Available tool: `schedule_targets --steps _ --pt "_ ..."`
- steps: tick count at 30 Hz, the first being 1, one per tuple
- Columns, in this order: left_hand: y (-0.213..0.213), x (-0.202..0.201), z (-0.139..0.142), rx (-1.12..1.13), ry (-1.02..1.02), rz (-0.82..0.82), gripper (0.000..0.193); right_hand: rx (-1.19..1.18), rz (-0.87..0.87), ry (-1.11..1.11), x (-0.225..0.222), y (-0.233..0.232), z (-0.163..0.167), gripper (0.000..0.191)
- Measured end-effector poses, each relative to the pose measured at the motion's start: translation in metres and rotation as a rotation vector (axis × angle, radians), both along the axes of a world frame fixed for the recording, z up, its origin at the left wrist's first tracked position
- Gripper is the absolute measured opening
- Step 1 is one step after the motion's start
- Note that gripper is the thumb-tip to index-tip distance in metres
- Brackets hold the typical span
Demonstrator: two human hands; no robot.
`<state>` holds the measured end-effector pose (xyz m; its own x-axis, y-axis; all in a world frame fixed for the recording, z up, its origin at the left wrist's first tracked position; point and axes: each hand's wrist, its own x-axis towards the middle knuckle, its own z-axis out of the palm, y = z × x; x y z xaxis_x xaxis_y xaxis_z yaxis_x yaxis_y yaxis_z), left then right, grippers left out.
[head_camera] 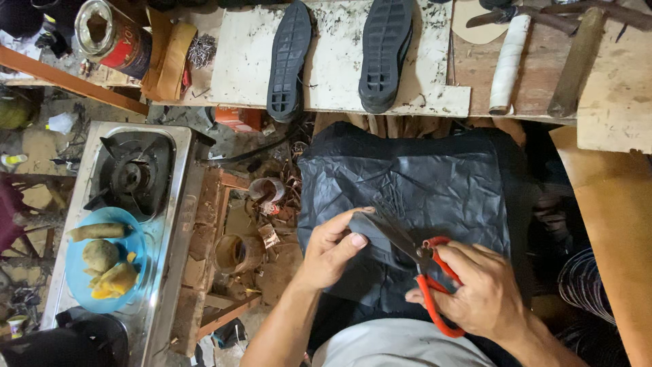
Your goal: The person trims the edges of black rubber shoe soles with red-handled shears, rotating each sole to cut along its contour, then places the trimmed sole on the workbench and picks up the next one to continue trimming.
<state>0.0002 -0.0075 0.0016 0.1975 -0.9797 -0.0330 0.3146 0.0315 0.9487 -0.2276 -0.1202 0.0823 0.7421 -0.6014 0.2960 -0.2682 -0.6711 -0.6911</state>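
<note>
Dim, soft overhead light; sharp centre (edges slightly stretched).

We see two shoe soles lying side by side on the worktop, a tin can to their left. Below-left sits a gas stove, with a plate of food resting on its near end.

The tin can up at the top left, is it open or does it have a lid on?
Open. The tin can lies tipped on the bench, its round mouth facing the camera with no lid, and the dark inside shows. What it holds cannot be told.
</note>
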Motion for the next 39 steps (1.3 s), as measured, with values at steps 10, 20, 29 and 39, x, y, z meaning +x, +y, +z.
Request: schedule_targets --steps 10,20,29,39 --pt "-0.004 0.044 0.041 -0.174 -0.574 -0.206 0.042 0.045 0.045 0.114 -0.037 -0.007 -0.008 0.054" --pt "-0.02 0.017 0.027 -0.232 0.142 0.033 0.092 0.107 -0.141 0.11 -0.026 -0.003 -0.019 0.045" --pt "-0.02 -0.007 0.034 0.106 0.496 -0.086 0.079 -0.318 -0.193 0.298 -0.012 -0.012 -0.019 0.062" --pt "-0.006 -0.011 0.032 0.212 0.369 -0.317 0.078 -0.311 -0.099 0.255 -0.012 -0.015 -0.012 0.057"
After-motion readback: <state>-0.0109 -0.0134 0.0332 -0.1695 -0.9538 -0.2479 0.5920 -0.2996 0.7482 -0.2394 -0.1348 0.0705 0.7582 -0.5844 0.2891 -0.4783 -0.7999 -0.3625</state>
